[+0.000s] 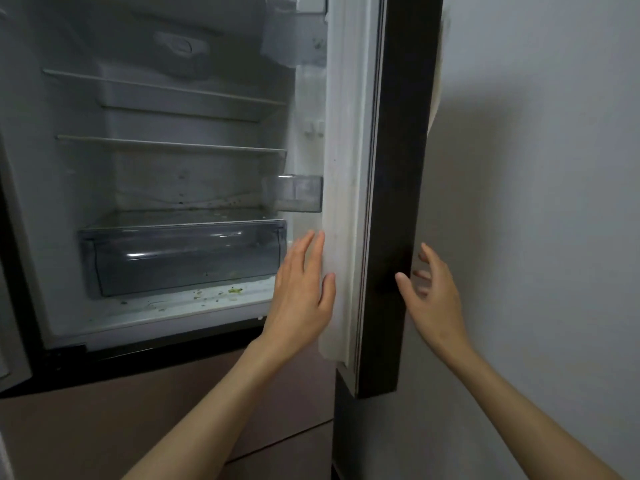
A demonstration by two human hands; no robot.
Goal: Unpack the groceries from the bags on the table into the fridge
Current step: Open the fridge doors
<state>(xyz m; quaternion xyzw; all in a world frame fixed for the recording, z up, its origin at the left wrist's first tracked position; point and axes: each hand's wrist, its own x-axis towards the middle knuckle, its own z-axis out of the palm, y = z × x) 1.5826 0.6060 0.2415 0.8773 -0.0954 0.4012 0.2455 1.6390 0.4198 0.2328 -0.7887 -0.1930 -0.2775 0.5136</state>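
The fridge stands open in front of me, its glass shelves bare. Its door is swung out to the right, seen edge-on with a dark outer edge and a white inner seal. My left hand lies flat with straight fingers against the white inner edge of the door. My right hand hovers just right of the dark edge, fingers spread and loosely bent, holding nothing. No bags or groceries are in view.
A clear crisper drawer sits at the bottom of the fridge, with crumbs on the ledge below it. Door bins hang on the inner door. A grey wall is close behind the door. The brown freezer front is below.
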